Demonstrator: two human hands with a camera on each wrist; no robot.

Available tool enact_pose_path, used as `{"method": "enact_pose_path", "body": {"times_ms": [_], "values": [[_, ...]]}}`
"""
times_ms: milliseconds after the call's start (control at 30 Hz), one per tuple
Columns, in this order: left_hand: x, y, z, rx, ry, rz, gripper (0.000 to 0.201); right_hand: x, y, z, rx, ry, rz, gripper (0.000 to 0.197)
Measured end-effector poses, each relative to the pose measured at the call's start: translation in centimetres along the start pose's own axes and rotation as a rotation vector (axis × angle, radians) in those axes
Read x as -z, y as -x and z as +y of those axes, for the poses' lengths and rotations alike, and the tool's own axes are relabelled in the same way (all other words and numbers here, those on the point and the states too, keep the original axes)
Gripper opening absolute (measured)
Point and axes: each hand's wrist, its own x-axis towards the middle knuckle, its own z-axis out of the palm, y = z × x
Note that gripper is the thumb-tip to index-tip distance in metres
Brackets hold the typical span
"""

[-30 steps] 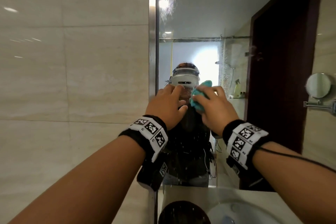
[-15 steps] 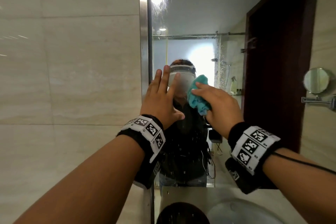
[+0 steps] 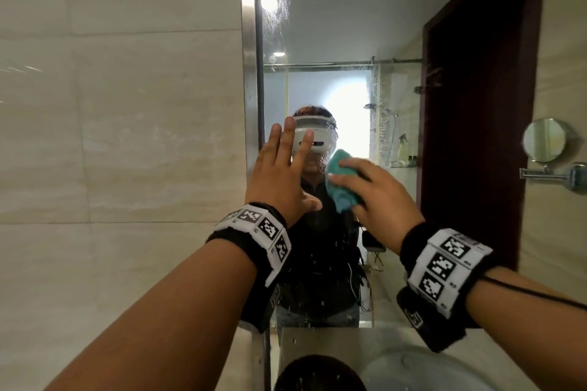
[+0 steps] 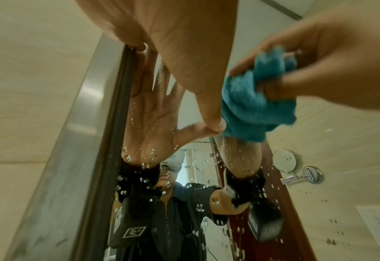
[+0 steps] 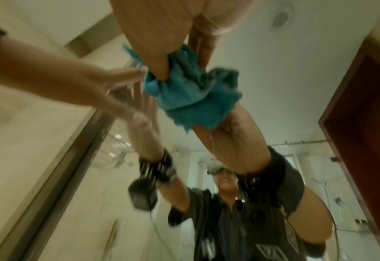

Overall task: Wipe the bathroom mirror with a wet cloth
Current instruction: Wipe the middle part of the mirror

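The bathroom mirror (image 3: pixel 343 25) hangs on the wall in a steel frame, its glass dotted with water drops (image 4: pixel 146 164). My left hand (image 3: pixel 282 168) lies flat against the glass near the frame's left edge, fingers straight and spread; the left wrist view shows its palm (image 4: pixel 184 44) meeting its own reflection. Just to its right, my right hand (image 3: pixel 378 190) grips a bunched teal cloth (image 3: pixel 436 179) and presses it on the mirror. The cloth (image 4: pixel 253 106) (image 5: pixel 191 95) sits crumpled between fingers and thumb.
A beige tiled wall (image 3: pixel 120 136) lies left of the steel frame (image 3: pixel 249 73). A white sink basin (image 3: pixel 422 371) and counter lie below. A round shaving mirror (image 3: pixel 544 140) on a metal arm projects from the right wall. The mirror reflects a dark wooden door (image 3: pixel 476 120).
My left hand has opened from a curled pose and slid up flat onto the glass. The right hand with the cloth moved slightly right and down.
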Motion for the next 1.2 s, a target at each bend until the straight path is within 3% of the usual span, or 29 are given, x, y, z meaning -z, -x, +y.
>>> {"method": "enact_pose_path", "body": {"times_ms": [133, 233, 300, 400, 467, 500, 600, 633, 767, 867, 933, 1033, 1100, 1200], "values": [[-0.1, -0.2, -0.1, 0.001, -0.005, 0.007, 0.124, 0.5, 0.3, 0.6, 0.134, 0.146, -0.08, 0.053], [-0.1, -0.2, -0.2, -0.006, -0.002, 0.0, 0.123, 2.8, -3.0, 1.3, -0.048, 0.179, 0.103, 0.046], [-0.1, -0.1, -0.2, -0.009, -0.001, 0.004, 0.124, 2.0, -2.4, 0.7, -0.164, 0.091, 0.15, 0.046], [-0.1, -0.1, -0.1, -0.009, -0.008, 0.017, 0.124, -0.7, 1.2, -0.4, -0.008, 0.056, 0.032, 0.051], [-0.2, -0.2, -0.1, -0.007, -0.016, 0.017, 0.124, 0.0, 0.7, 0.5, 0.097, 0.101, -0.055, 0.055], [-0.2, -0.3, -0.2, -0.007, -0.02, 0.015, 0.124, 0.9, -0.8, 1.2, 0.043, 0.086, -0.041, 0.054], [-0.1, -0.1, -0.1, -0.001, -0.016, 0.004, 0.124, 2.8, -4.5, 2.1, -0.26, -0.022, 0.184, 0.05], [-0.1, 0.0, -0.1, 0.001, -0.019, 0.002, 0.123, 2.4, -4.4, 1.5, -0.27, -0.021, 0.184, 0.05], [0.2, 0.0, 0.1, 0.008, -0.025, 0.011, 0.124, -1.0, 1.2, -1.4, -0.024, 0.038, -0.079, 0.05], [0.1, -0.1, 0.1, 0.014, -0.02, 0.01, 0.124, -0.8, 0.4, 0.2, 0.078, 0.061, -0.084, 0.038], [0.1, -0.2, 0.0, 0.012, -0.019, 0.006, 0.123, 0.0, -1.4, 1.1, 0.149, 0.09, -0.08, 0.046], [-0.2, -0.2, -0.1, 0.01, -0.017, 0.008, 0.124, 0.2, -2.4, 1.4, -0.01, 0.029, 0.06, 0.048], [-0.3, -0.1, -0.1, 0.005, -0.025, 0.01, 0.123, -0.6, -1.1, 0.3, -0.015, -0.002, 0.118, 0.042], [-0.4, -0.3, -0.2, -0.003, -0.05, 0.011, 0.123, -0.8, 0.1, 0.0, 0.217, 0.029, -0.055, 0.038]]}}
